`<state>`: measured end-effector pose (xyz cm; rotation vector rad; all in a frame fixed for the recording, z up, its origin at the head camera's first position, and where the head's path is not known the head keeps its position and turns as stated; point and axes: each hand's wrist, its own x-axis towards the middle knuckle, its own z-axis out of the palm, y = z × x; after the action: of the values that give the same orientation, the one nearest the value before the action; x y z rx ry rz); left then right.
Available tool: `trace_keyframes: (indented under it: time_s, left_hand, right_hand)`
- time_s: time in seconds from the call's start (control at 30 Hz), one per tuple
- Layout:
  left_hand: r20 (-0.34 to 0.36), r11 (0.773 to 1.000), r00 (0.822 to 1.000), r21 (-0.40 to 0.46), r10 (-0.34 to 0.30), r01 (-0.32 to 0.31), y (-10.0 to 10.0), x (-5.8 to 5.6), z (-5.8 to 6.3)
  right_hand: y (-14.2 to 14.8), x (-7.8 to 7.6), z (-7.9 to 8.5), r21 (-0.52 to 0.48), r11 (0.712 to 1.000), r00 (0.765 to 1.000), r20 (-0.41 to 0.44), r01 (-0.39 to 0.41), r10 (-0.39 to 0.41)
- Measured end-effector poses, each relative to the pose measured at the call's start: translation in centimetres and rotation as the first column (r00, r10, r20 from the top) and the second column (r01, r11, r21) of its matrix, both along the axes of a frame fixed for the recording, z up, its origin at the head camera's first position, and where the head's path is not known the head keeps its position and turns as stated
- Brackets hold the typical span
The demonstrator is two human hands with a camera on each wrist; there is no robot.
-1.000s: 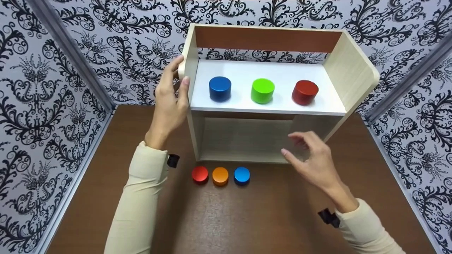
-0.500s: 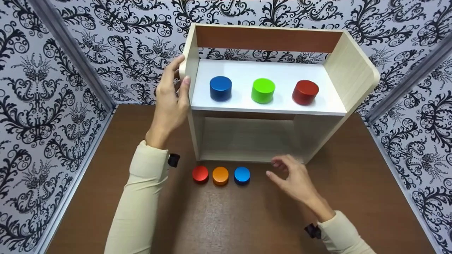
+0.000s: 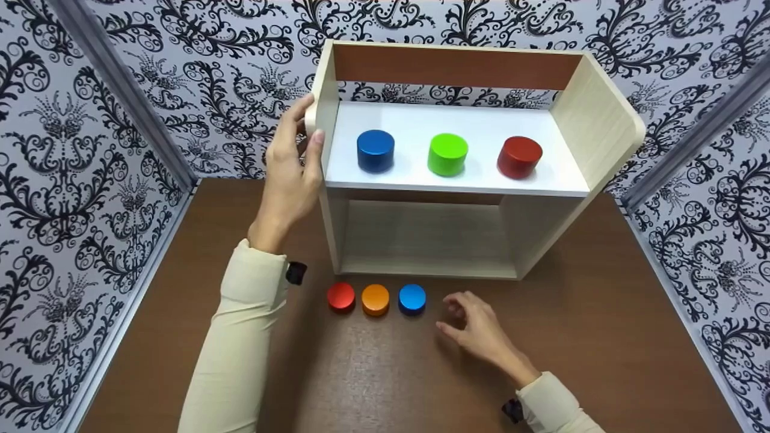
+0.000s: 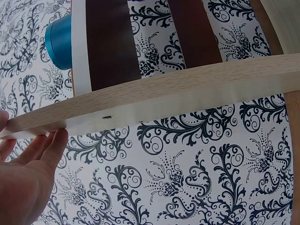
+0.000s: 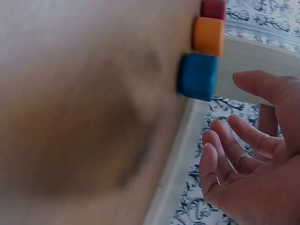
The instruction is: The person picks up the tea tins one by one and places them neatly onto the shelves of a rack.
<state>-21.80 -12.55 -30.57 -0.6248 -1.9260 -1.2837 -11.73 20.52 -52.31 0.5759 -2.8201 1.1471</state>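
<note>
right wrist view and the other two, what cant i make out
Right wrist: rest of the glossy red cylinder, cut by top edge.
Right wrist: grain of the brown wooden table, blurred.
Left wrist: rest of the left hand gripping the beige wooden shelf, cut by left and bottom edges.
Head: rest of the cream cloth left sleeve, beyond bottom edge.

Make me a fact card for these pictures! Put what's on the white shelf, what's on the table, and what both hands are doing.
White shelf, left to right: dark blue cylinder, green cylinder, dark red cylinder
Table, left to right: bright red cylinder, orange cylinder, light blue cylinder
Left hand: grips the wooden left panel
Right hand: holds nothing; just right of the light blue cylinder, not touching it
</note>
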Motion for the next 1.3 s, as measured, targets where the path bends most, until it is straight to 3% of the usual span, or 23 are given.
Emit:
trace_keyframes:
  time_s: [0.4, 0.8, 1.3]
  left_hand:
    - [0.014, 0.999, 1.0, 0.031, -0.015, 0.015, 0.1, 0.1, 0.1]
    - [0.017, 1.0, 1.0, 0.017, -0.019, 0.019, 0.0, 0.1, 0.0]
    - [0.014, 1.0, 1.0, 0.011, -0.003, 0.002, 0.0, 0.0, 0.0]
  right_hand:
    - [-0.1, 0.0, -2.5, 0.107, 0.994, 0.999, 0.046, -0.004, -0.001]
    - [-0.6, -0.9, -3.1, 0.134, 0.99, 0.999, 0.033, 0.036, -0.041]
    - [-1.6, -2.5, -3.2, 0.124, 0.992, 0.999, 0.047, 0.022, -0.028]
